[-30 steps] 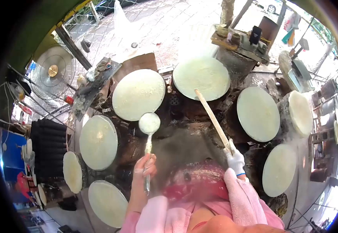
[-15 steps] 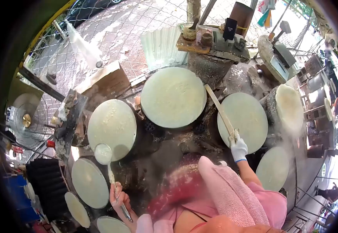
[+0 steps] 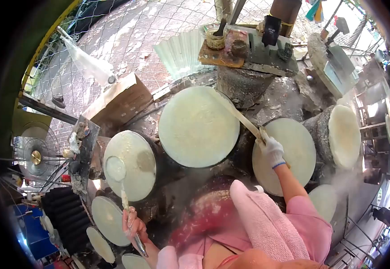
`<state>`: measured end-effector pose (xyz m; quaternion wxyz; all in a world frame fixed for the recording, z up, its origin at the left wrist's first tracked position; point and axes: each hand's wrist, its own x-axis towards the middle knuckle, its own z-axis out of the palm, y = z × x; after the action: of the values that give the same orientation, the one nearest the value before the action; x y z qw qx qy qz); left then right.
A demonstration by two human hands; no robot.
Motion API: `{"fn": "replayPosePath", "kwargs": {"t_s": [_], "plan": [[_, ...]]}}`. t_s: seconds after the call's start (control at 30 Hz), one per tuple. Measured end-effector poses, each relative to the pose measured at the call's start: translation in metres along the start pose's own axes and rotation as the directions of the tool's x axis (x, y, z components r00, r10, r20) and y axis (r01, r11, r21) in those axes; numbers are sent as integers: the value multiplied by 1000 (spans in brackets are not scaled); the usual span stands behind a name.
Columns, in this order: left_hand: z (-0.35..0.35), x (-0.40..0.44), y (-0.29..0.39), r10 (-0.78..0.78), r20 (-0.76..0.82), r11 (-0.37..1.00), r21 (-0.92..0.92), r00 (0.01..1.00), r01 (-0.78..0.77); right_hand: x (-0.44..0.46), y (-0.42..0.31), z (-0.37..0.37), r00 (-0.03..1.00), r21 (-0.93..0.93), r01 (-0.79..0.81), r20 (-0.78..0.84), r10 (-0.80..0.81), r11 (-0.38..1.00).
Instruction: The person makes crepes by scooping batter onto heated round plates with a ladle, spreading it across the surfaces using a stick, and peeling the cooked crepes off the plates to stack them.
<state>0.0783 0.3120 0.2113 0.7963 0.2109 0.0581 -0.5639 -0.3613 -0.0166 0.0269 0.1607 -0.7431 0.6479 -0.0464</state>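
My left hand (image 3: 135, 224), bare, is closed round the handle of a ladle (image 3: 115, 168). The ladle's round bowl is over a pale, batter-covered round griddle (image 3: 134, 184) at the left. In my gloved right hand (image 3: 271, 150) is a long flat wooden stick (image 3: 236, 114). Its far end reaches over the upper right edge of the large middle griddle (image 3: 195, 127), which is covered by a pale round sheet. Below my right hand is another pale-covered griddle (image 3: 295, 161).
More pale rounds lie at the lower left (image 3: 110, 220) and right (image 3: 346, 136). A cardboard box (image 3: 119, 101) and a fan (image 3: 36, 157) stand at the left. Behind the middle griddle, a ledge (image 3: 271, 67) holds a jar (image 3: 216, 39) and a phone (image 3: 271, 30).
The view has shifted. My right hand with the stick has moved from the middle front towards the right griddle, the stick's end now at the middle griddle's edge. The ladle has moved over the left griddle.
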Motion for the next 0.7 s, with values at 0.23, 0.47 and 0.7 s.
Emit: {"fn": "replayPosePath", "kwargs": {"t_s": [0.23,0.47,0.7], "plan": [[12,10,-10,3,17,995,-96,1000,-2,134,-67,6,936,284,220,208,-284,933],[-2,17,0,-35,37,992,-124,999,39,175,-128,16,966,253,180,138,-220,951],[-20,34,37,-66,-44,998,8,997,67,137,-185,-24,971,448,182,57,-231,875]]}}
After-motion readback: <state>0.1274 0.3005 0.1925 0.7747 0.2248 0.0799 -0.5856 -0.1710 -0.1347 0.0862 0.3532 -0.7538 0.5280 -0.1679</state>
